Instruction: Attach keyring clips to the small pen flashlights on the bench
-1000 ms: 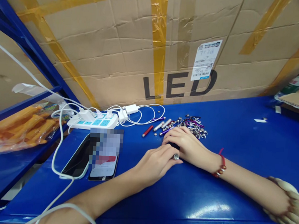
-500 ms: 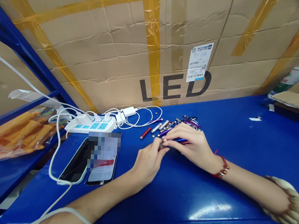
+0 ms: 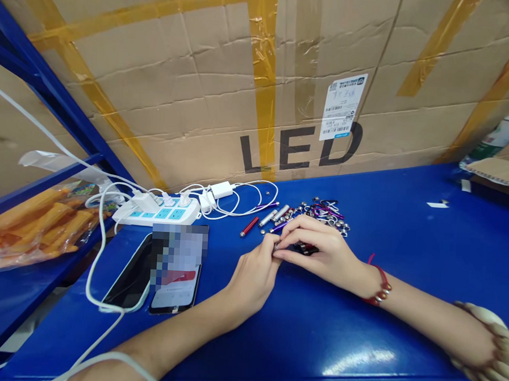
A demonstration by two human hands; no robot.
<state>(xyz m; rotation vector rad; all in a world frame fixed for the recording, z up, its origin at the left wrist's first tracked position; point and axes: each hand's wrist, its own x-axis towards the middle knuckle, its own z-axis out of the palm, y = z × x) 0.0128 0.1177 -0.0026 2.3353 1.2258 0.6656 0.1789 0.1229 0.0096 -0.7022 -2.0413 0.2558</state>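
Note:
My left hand (image 3: 253, 276) is closed in a pinch above the table, its thumb and forefinger around a small metallic part (image 3: 276, 247). My right hand (image 3: 326, 248) meets it there, thumb and fingertips pressed on the same small part, which is mostly hidden by the fingers. Just beyond my hands lies a loose pile of little metal tubes and fittings. A red tube (image 3: 249, 226) and a silver tube (image 3: 267, 217) are at its left side. Carabiner-like clips and rings (image 3: 332, 209) are at its right, and some pieces sit under my right hand.
Two phones, one pale-edged (image 3: 126, 280) and one with a lit screen (image 3: 176, 291), lie left of my hands. Behind them is a white power strip (image 3: 189, 212) with cables. A large cardboard box (image 3: 199, 96) stands behind the blue table (image 3: 384, 311). Orange bagged items (image 3: 35, 224) lie far left.
My right fingertips have closed in against my left fingertips, covering the small silver piece that showed between them. The view has shifted slightly.

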